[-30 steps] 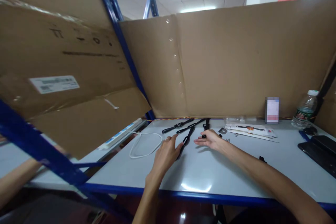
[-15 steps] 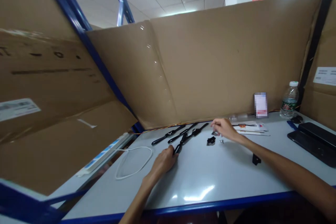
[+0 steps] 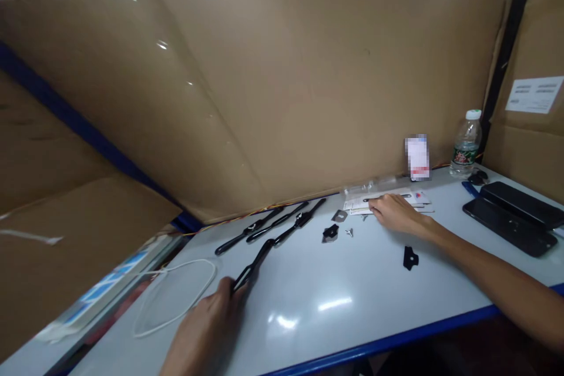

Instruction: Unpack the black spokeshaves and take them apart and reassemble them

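Observation:
My left hand (image 3: 207, 317) is closed round one handle of a black spokeshave body (image 3: 259, 255), its other handle pointing away over the table. Three more black spokeshaves, at the left (image 3: 249, 229), in the middle (image 3: 277, 222) and at the right (image 3: 302, 220), lie behind it. My right hand (image 3: 394, 211) is at the printed papers (image 3: 352, 207), its fingers bent down and their tips partly hidden. A small silvery piece (image 3: 363, 217) lies just below those fingers. Nearby are a slotted blade (image 3: 339, 215), a black cap on a plate (image 3: 330, 233), a thumbscrew (image 3: 349, 232) and another black cap (image 3: 410, 258).
A white cable (image 3: 176, 299) loops at the left near a power strip (image 3: 110, 288). Cardboard (image 3: 308, 82) walls the back. At the right stand a water bottle (image 3: 466, 144) and a propped card with blurred content (image 3: 418, 157), beside a black case (image 3: 511, 226).
My left hand has drawn the spokeshave nearer and leftward. My right hand has left the slotted blade and moved right to the papers. The view has tilted down and turned.

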### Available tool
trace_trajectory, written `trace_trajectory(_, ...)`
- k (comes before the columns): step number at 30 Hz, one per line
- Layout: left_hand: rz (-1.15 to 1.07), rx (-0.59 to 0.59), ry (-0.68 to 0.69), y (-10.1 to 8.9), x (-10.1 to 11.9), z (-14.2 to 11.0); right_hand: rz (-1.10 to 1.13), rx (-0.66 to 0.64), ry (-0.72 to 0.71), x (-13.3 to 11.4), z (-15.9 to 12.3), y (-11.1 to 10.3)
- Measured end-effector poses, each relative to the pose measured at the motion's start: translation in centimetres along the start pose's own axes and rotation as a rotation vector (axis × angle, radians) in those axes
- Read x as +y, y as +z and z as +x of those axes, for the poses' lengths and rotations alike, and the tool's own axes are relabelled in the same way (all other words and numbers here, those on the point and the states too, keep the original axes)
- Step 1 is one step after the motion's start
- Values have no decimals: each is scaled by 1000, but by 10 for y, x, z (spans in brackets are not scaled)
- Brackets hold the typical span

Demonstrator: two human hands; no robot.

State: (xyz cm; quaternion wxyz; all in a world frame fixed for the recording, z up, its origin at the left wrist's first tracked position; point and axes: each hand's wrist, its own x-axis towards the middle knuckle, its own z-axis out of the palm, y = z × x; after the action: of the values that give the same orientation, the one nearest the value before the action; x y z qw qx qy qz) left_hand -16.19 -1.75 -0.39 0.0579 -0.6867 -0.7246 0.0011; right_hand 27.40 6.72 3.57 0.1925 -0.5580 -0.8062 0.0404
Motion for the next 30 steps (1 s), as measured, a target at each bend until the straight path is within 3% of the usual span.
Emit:
trace_trajectory(3,-106,89,-20,-2,-8,-12,-12,-16,-43,-12,-3,0)
trace_trajectory(5,-195,125,40,-8,3,-15,-7,-28,-69,-17,-4,3)
trace_trajectory(9,-417,-26,337,-22,52,-7,-1,-61,-103,-21,-5,11)
trace_trajectory(12,-366,-140,605,-28,93,3,-14,-52,-63,-21,-4,11)
trace_trajectory(17,-293,-213,849,-25,129,17,-21,-68,90,-5,1,-14)
trace_trajectory(19,-335,-226,874,-20,132,21,-3,-170,126,5,-2,-30)
trace_trajectory(22,-405,-221,847,-9,127,25,134,-537,193,15,-16,-50)
trace_trajectory(24,-435,-205,814,-3,121,25,207,-673,238,13,-27,-56)
trace_trajectory(28,-447,-194,762,-2,112,22,145,-542,114,-5,-43,-53)
trace_trajectory(30,-451,-207,761,-6,112,20,92,-569,41,-13,-45,-49)
